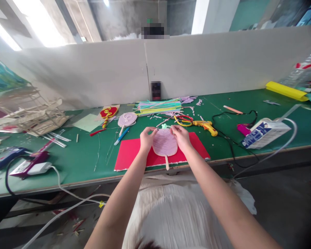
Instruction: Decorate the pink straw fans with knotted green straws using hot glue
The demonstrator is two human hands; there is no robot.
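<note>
A round lavender fan (pixel 165 142) of fuzzy stems, its short pale handle pointing toward me, is held over a red board (pixel 129 152) near the table's front edge. My left hand (pixel 147 138) pinches the fan's upper left rim with thumb and fingers. At the upper right rim, the fingers of my right hand (pixel 181 137) are closed in the same way. A small mint-green flower shape (pixel 165 126) shows at the fan's top edge between the hands; whether it is attached I cannot tell. Behind the right hand lie red-and-yellow scissors (pixel 184 120).
Farther back is a bundle of coloured pipe cleaners (pixel 158 106). A second lavender fan (pixel 127 119) and a blue pen-like tool (pixel 121 136) lie left. At right are a yellow glue gun (pixel 206 127), dark cords and a carton (pixel 265 133). A power strip (pixel 32 166) sits far left.
</note>
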